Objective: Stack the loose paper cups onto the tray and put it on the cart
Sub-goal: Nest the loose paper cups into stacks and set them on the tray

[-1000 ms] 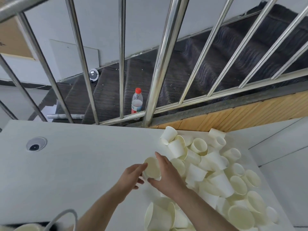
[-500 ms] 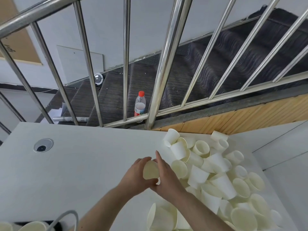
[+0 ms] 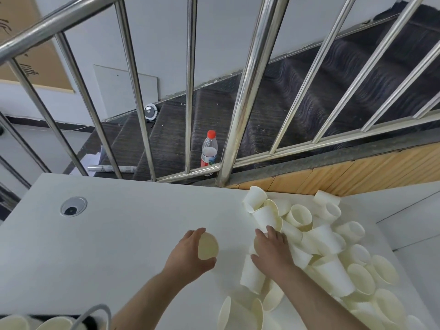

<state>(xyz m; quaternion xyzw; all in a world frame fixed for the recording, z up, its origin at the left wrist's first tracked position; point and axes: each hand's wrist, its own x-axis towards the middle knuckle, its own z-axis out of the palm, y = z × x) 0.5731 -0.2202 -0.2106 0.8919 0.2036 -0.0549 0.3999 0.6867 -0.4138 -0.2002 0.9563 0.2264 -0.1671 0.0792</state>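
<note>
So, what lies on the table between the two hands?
Nothing: in the head view, only bare white table separates the left hand, gripping a cup, from the right hand.

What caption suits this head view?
Left hand holds one paper cup; right hand reaches into the cup pile.

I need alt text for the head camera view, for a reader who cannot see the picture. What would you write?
A person's left hand holds a paper cup above a white table, while the right hand reaches into a pile of loose paper cups on the table's right side. Behind the table, a steel railing stands before dark stairs, where a red-capped bottle stands.
</note>
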